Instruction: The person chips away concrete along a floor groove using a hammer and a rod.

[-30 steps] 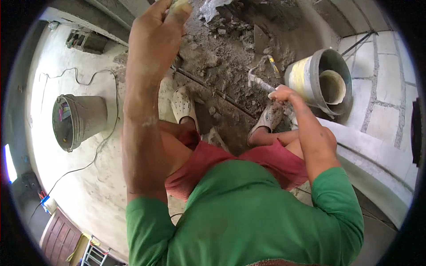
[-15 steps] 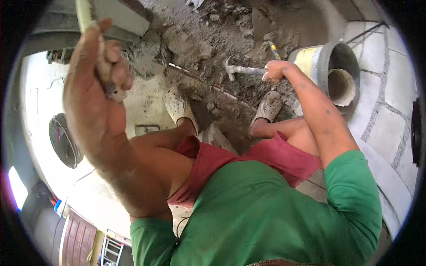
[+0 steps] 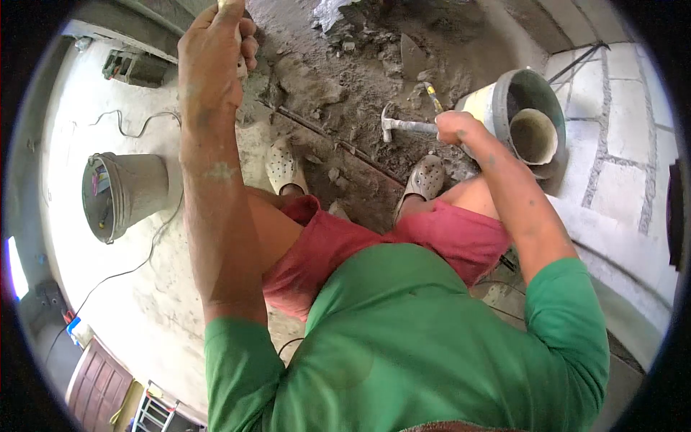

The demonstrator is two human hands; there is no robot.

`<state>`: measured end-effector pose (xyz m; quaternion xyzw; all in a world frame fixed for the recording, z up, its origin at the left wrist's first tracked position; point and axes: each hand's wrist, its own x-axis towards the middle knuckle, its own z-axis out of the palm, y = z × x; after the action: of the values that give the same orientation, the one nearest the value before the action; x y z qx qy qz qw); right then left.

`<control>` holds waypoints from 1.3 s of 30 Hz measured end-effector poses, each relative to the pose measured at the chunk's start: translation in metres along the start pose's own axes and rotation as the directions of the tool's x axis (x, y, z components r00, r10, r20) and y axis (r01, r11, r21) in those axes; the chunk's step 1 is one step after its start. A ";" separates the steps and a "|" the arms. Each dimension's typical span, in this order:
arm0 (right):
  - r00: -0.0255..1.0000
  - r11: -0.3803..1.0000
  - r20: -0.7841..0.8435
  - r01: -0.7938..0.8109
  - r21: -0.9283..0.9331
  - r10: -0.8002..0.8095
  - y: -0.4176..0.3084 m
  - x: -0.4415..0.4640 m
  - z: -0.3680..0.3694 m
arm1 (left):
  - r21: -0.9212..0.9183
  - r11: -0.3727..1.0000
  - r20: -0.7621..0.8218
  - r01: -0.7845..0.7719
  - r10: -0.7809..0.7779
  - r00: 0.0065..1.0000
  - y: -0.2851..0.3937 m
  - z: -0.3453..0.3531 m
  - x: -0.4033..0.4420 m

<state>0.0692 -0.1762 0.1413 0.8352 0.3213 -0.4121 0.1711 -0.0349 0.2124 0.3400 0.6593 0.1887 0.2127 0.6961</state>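
Observation:
At the upper left, my left hand (image 3: 212, 61) is raised with its fingers wrapped round a pale, narrow bar (image 3: 229, 6). Most of the bar is hidden by the hand or lies past the top edge, so its kind cannot be made out. My right hand (image 3: 457, 128) grips a claw hammer (image 3: 414, 125) by the handle, its metal head pointing left over the rubble. Just behind that hand, a tool with a yellow and black handle (image 3: 432, 96) lies in the dirt. A long thin rod (image 3: 338, 142) lies across the ground between my shoes.
Right of the hammer, a large bucket (image 3: 484, 101) lies tipped with a smaller container (image 3: 536, 137) inside. Another bucket (image 3: 140, 189) is at left, near a black cable (image 3: 152, 237) and a hollow block (image 3: 137, 68). Broken rubble (image 3: 317, 86) covers the ground ahead; a block wall (image 3: 612, 144) borders the right.
My left hand has moved up and away from the camera with the pale bar, showing more of the left bucket. The hammer has shifted slightly right and down in view.

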 end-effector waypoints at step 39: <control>0.959 0.916 -0.016 -0.264 0.302 0.282 -0.049 -0.001 0.056 | 0.516 0.816 0.205 -0.262 0.179 0.962 0.117 0.010 -0.064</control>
<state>0.0036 -0.1711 0.1075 0.8998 0.1408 -0.4029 0.0900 -0.0886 0.1734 0.4561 0.8591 0.1113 0.1813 0.4655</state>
